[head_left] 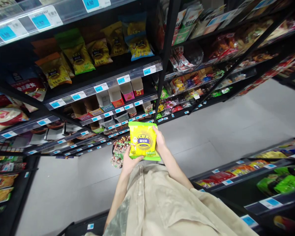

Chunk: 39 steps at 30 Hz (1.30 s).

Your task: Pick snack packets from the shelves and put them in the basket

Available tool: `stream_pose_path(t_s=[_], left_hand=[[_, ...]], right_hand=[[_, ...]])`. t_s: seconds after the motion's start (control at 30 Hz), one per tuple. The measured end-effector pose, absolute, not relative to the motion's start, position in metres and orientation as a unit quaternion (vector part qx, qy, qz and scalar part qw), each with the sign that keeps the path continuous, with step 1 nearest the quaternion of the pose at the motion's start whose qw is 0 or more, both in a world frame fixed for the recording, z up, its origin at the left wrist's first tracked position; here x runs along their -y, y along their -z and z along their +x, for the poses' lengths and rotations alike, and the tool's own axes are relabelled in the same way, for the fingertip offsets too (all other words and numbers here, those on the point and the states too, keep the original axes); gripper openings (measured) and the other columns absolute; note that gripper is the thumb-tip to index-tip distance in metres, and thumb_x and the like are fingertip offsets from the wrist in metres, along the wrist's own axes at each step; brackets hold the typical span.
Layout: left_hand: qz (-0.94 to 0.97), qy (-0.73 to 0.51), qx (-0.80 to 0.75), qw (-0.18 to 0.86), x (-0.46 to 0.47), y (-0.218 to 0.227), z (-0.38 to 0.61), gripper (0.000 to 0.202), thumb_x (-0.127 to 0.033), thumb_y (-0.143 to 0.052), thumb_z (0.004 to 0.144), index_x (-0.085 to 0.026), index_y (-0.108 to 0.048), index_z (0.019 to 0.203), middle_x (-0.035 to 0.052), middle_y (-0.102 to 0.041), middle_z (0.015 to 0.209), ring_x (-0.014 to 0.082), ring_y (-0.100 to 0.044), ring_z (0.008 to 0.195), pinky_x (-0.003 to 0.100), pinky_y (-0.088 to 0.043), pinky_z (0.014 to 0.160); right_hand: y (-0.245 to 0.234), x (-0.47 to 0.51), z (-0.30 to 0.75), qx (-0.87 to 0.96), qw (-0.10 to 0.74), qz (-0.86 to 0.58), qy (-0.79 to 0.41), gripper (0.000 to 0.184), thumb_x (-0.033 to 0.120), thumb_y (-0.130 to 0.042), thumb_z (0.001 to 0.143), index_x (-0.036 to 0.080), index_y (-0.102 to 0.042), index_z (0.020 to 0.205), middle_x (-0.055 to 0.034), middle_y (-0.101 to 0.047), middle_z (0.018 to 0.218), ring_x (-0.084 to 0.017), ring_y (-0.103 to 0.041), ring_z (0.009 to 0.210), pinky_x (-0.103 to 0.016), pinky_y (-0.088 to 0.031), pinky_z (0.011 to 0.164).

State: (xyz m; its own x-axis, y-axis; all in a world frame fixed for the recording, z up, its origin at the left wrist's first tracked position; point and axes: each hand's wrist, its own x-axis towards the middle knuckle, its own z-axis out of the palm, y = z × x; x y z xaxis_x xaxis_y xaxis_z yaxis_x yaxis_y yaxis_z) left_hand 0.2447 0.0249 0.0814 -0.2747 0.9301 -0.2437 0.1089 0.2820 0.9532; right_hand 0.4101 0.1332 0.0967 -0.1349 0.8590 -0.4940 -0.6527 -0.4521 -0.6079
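Observation:
A yellow snack bag [144, 141] with green top and bottom edges, a blue label and Chinese lettering is held upright before my body. My left hand [131, 159] grips its lower left corner, thumb across the front. At the upper right side, my right hand [159, 141] is closed on the bag's edge; the fingers behind it are hidden. Just behind and left of the bag, low down, is a dark round container [113, 149] with small white-and-brown packets [117, 159] in it.
A shelf [103, 77] ahead holds similar bags, among them a green-topped yellow one [76, 57]. Below are open boxes [104, 100] and price tags. More shelving with packets [179, 83] runs off right. Behind me on the right, another shelf [221, 186] stands close. Grey floor [199, 137] lies between.

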Motion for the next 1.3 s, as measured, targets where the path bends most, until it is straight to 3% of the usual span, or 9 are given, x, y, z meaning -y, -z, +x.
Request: stream_pose_path(t_s=[0.43, 1.1, 1.3], left_hand=[[0.405, -0.445, -0.659, 0.451, -0.0237, -0.0799, 0.2442, 0.08, -0.031, -0.094, 0.054, -0.016, -0.064, 0.126, 0.0127, -0.072, 0.124, 0.03, -0.069, 0.114, 0.036, -0.056, 0.096], [0.404, -0.438, -0.67, 0.442, -0.0222, -0.0747, 0.2441, 0.085, -0.032, -0.096, 0.053, -0.016, -0.062, 0.129, 0.0138, -0.068, 0.13, 0.0316, -0.065, 0.121, 0.039, -0.053, 0.101], [0.403, -0.447, -0.651, 0.463, -0.0228, -0.0795, 0.2451, 0.08, -0.032, -0.095, 0.055, -0.016, -0.063, 0.127, 0.0121, -0.072, 0.122, 0.0285, -0.071, 0.109, 0.036, -0.057, 0.093]], right_hand=[[-0.0996, -0.1336, 0.4078, 0.115, 0.508, -0.423, -0.742, 0.03, 0.052, -0.074, 0.078, 0.023, -0.076, 0.086, -0.0067, -0.082, 0.096, -0.033, -0.074, 0.107, -0.043, -0.061, 0.093], [-0.098, -0.1316, 0.4097, 0.133, 0.5, -0.445, -0.731, 0.031, 0.053, -0.072, 0.08, 0.023, -0.076, 0.087, -0.0074, -0.082, 0.097, -0.031, -0.075, 0.1, -0.04, -0.062, 0.085], [-0.0996, -0.1308, 0.4095, 0.147, 0.505, -0.459, -0.716, 0.03, 0.054, -0.074, 0.079, 0.024, -0.076, 0.084, -0.0061, -0.082, 0.096, -0.03, -0.076, 0.097, -0.039, -0.063, 0.084]])
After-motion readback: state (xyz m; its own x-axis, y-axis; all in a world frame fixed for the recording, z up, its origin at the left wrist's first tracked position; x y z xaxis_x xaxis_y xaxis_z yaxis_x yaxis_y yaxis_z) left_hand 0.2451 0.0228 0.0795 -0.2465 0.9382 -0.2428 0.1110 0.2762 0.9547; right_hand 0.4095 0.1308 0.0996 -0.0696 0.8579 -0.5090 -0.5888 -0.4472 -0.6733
